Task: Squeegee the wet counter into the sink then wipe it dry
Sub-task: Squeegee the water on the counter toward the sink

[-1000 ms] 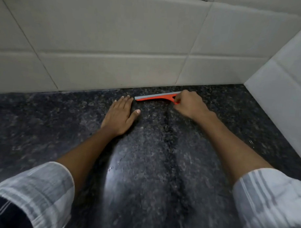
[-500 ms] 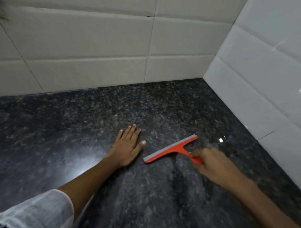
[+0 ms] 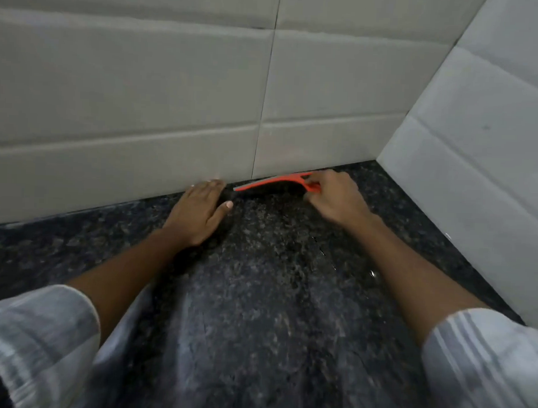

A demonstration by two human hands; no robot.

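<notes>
An orange squeegee lies with its blade along the foot of the back wall on the dark speckled granite counter. My right hand grips its handle at the right end. My left hand rests flat on the counter just left of the blade, fingers spread, fingertips touching the wall. The counter shines with a wet film between my arms. No sink is in view.
A beige tiled back wall meets a white tiled side wall at a corner to the far right. Striped grey sleeves cover both my upper arms at the bottom of the view.
Half a second ago the squeegee was pulled toward me in mid-counter; now my right hand has pushed it back against the wall. My left hand has slid forward to the wall too.
</notes>
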